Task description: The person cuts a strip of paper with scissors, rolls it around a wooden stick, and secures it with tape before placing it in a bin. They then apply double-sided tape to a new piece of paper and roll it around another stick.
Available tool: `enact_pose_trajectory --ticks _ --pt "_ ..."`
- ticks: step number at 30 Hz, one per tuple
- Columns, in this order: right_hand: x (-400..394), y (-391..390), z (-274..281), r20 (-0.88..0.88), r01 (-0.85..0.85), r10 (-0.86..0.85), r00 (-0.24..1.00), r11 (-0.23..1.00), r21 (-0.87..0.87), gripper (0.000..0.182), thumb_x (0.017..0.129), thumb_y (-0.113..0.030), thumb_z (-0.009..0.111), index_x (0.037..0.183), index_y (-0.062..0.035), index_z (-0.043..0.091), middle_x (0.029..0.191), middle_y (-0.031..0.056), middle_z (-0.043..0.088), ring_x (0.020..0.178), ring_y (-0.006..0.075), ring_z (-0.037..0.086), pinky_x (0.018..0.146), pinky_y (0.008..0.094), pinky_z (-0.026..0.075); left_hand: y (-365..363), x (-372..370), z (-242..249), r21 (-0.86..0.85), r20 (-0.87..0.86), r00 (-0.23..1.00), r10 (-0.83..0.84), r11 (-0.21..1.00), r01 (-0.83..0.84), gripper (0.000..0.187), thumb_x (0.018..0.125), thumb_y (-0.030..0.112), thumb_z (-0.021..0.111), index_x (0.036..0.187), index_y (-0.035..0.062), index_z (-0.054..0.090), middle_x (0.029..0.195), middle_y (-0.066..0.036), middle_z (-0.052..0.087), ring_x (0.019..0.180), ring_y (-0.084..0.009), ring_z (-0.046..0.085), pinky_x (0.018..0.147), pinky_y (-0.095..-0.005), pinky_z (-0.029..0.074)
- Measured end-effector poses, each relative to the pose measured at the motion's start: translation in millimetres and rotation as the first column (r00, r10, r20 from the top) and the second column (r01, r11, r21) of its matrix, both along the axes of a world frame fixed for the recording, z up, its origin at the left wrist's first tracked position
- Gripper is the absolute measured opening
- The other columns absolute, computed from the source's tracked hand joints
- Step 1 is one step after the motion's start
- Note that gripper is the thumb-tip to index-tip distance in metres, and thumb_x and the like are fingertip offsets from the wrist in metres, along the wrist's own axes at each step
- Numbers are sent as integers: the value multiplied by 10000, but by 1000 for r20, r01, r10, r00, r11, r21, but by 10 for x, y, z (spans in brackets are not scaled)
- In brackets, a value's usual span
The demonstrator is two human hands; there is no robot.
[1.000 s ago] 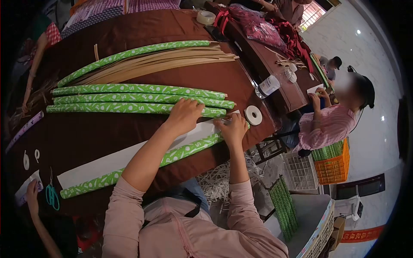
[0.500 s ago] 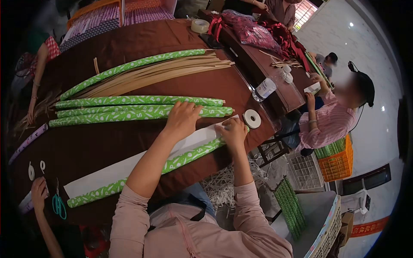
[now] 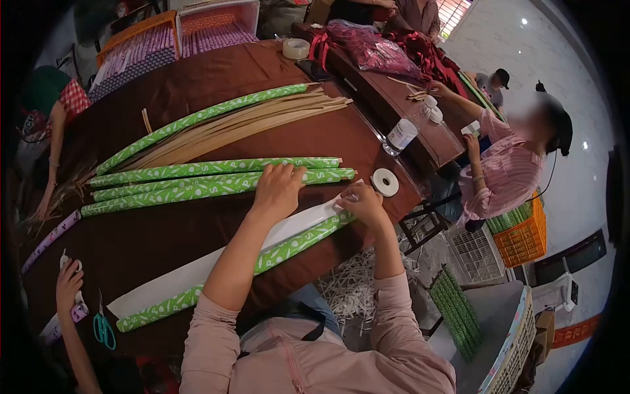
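Note:
A green patterned sheet of wrapping paper (image 3: 298, 248) lies partly rolled before me, its white inner side (image 3: 177, 279) showing along the far edge. At the sheet's right end, my right hand (image 3: 362, 202) pinches its corner between thumb and fingers. My left hand (image 3: 279, 190) rests with bent, spread fingers on the nearest of several finished green rolls (image 3: 164, 200), just beyond the sheet. A roll of white tape (image 3: 384, 182) lies right beside my right hand. Behind the green rolls is a pile of thin tan strips (image 3: 243, 125), bordered by another long green roll (image 3: 197, 119).
Teal scissors (image 3: 104, 329) lie at the left, near another person's hand (image 3: 69, 285) holding a small white thing. A bottle (image 3: 400, 136) stands by the table's right edge. Clear tape (image 3: 296, 48) sits at the back. A person in a striped shirt (image 3: 502, 154) sits at the right.
The sheet's near side is rolled up further, leaving a narrower white strip. My right hand has shifted slightly right. The hand at the left has moved up and picked up a small white thing.

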State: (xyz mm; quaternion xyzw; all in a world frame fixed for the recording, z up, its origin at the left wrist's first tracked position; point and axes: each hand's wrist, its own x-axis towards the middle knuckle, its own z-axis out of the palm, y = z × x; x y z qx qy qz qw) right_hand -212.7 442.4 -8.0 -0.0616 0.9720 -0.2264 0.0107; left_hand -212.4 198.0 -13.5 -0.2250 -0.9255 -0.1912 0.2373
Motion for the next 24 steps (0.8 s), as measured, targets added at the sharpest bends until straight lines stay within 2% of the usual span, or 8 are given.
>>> enact_pose_trajectory --ticks 9,10,13,15,17,19,20,24 --pt "-250 77 -233 -336 95 -86 938 995 11 232 776 -121 649 985 -51 724 1182 111 620 1052 340 589 940 439 447 -12 1 -17 44 -54 998 -34 998 36 302 867 119 637 1156 33 620 973 -125 624 942 -293 589 862 -411 410" --pt "-254 61 -187 -477 137 -31 878 972 190 301 734 -115 686 1026 -44 665 1172 127 590 1063 362 557 906 471 448 -9 -2 -11 37 -70 997 -25 999 28 301 865 124 640 1153 36 623 969 -118 624 940 -287 589 858 -408 410" --pt "-497 7 -104 -545 -54 146 826 982 180 446 679 -113 730 1086 -43 559 1121 145 569 1059 374 532 875 485 444 -10 20 21 27 -82 996 -23 999 25 307 869 128 632 1165 43 626 973 -111 624 940 -280 588 867 -407 409" --pt "-779 84 -176 -417 -30 188 889 934 356 705 612 -182 834 1190 -45 454 1188 147 556 1126 361 517 897 491 430 -10 12 -28 58 -87 996 -36 997 41 310 877 142 623 1170 42 627 989 -116 627 956 -283 586 880 -412 407" --pt "-1136 146 -221 -283 -287 327 902 942 175 760 629 -103 831 1275 -50 435 1116 150 589 1068 370 557 866 460 463 -2 3 -103 22 -83 996 -13 1000 14 328 877 166 624 1181 43 629 1001 -112 630 973 -282 584 901 -420 407" --pt "-1237 13 -92 -52 -479 527 848 720 -502 724 683 54 736 1350 -85 491 1170 121 608 1095 302 606 917 354 494 -13 -78 -248 50 -108 993 -40 998 45 362 880 154 617 1227 51 617 1013 -102 635 977 -273 579 919 -420 406" --pt "-1376 1 -37 -145 -631 617 774 732 -257 668 690 88 713 1312 -87 543 1198 116 615 1140 281 597 952 354 482 -31 -87 -242 1 -108 994 -20 1000 20 389 879 140 615 1260 61 603 1014 -95 635 972 -272 577 924 -418 407" --pt "-1753 -171 55 -162 -674 655 738 725 -137 608 720 55 701 1295 -84 561 1238 138 605 1168 306 583 960 364 480 -30 -163 -169 -115 -52 996 67 991 -73 591 862 45 590 1433 126 460 1034 -86 630 1013 -276 565 972 -440 402"
